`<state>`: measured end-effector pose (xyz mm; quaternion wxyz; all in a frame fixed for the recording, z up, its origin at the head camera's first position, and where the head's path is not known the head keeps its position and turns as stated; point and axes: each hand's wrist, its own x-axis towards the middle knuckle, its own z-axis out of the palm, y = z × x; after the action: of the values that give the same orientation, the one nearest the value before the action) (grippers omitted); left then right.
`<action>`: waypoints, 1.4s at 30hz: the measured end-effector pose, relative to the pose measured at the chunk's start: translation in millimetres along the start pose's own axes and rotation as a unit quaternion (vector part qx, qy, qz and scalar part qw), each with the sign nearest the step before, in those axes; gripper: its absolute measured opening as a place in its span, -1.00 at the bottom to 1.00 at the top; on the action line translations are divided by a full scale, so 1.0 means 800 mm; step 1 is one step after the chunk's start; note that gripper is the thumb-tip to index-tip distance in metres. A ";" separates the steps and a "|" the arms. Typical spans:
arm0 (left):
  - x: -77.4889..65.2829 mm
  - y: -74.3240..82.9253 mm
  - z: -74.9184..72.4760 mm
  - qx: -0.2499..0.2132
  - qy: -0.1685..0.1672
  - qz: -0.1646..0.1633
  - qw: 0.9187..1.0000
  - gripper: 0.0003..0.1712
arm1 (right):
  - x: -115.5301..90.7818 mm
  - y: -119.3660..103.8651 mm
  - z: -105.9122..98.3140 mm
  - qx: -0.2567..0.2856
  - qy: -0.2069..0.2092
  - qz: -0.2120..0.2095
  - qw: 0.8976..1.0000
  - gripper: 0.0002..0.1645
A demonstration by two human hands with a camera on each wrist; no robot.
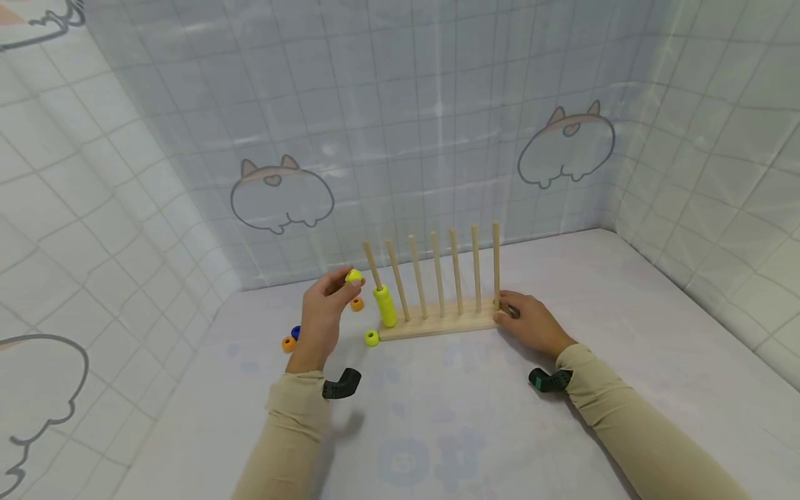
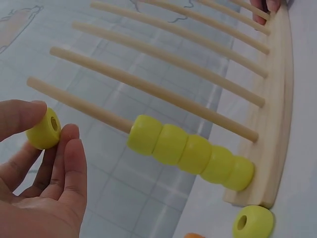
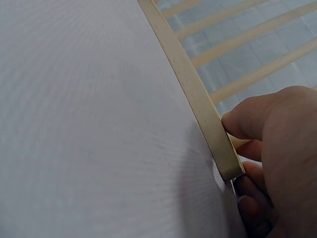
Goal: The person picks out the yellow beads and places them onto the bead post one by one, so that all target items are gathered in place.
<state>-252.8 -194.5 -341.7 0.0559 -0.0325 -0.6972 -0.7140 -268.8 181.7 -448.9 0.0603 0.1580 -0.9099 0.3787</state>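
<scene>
Between thumb and fingers, my left hand [image 1: 321, 312] pinches a yellow bead [image 2: 43, 130], held close to the top of the leftmost peg. That peg [image 2: 81, 104] carries several stacked yellow beads [image 1: 385, 307] at its lower end; the other pegs are bare. They stand in the long base of a wooden peg rack [image 1: 444, 323]. At the base's right end my right hand [image 1: 531, 323] grips the wood, its thumb [image 3: 242, 119] on the near side. Some of the right fingers are hidden behind the base.
A loose yellow bead [image 1: 371, 338] lies by the base's left end. Orange beads [image 1: 357, 304] [image 1: 288, 344] and a blue bead [image 1: 296, 332] lie to the left, the blue one partly behind the left hand. A sheet-covered wall [image 1: 400, 139] rises behind the rack.
</scene>
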 end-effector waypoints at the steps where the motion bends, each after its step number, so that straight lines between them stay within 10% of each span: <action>1: 0.001 0.002 0.000 -0.001 0.001 0.001 1.000 -0.51 | 0.000 0.000 0.000 0.000 0.000 -0.001 1.000 -0.46; 42: 0.015 0.048 0.017 0.024 0.006 0.044 0.999 -0.43 | -0.002 -0.003 -0.002 -0.001 0.000 -0.002 1.000 -0.45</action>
<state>-260.4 -182.2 -302.1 0.0917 -0.0576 -0.7114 -0.6944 -266.5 181.6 -446.2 0.0609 0.1601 -0.9099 0.3779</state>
